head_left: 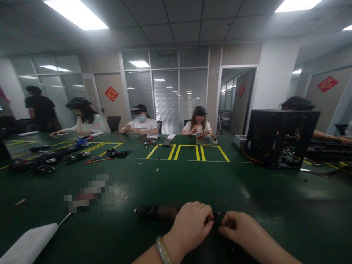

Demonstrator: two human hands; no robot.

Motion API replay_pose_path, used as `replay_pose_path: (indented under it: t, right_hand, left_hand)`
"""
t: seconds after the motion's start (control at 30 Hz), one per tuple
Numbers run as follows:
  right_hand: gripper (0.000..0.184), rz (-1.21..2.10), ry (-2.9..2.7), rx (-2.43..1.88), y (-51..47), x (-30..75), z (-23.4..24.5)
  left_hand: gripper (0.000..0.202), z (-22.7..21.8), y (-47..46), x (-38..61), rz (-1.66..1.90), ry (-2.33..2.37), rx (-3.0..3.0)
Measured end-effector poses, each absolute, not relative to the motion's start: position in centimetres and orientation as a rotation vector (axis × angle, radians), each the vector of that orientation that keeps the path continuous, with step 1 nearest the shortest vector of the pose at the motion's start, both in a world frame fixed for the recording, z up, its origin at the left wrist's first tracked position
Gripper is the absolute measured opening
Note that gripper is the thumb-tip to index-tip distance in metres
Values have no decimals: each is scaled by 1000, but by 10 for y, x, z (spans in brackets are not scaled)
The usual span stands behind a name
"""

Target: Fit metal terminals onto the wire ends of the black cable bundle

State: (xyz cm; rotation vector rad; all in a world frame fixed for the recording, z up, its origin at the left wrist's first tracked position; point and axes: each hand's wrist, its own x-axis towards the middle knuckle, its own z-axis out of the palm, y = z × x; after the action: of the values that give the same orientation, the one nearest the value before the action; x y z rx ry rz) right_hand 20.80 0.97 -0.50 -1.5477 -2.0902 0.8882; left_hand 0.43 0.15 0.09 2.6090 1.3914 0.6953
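A dark cylindrical tool (165,212) with a brownish middle and a small metal tip at its left end lies crosswise in front of me on the green table. My left hand (193,223), with a pale bangle on its wrist, covers the tool's right part, its thumb and fingers closed together there. Close beside it, my right hand (238,226) pinches a small black part (219,217) at the right end. Fingers hide most of that part, so I cannot tell how it joins the tool.
A white flat device (24,253) with a cable lies at the left front. Dark cables and parts (114,153) are farther left. A black computer case (280,138) stands at the right. Several people sit across the table (136,247), which bears yellow tape outlines.
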Motion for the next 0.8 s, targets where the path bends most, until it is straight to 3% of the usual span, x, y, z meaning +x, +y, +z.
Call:
replay_pose_path:
  t: [0.33, 0.8]
  right_hand:
    - [5, 864, -2065, -1576, 12, 204, -11]
    - [10, 916, -1955, -1383, 20, 198, -28]
  left_hand:
    - [6, 0, 3, 3, 696, 1373, 2620]
    - [9, 4, 1, 4, 632, 1422, 2618]
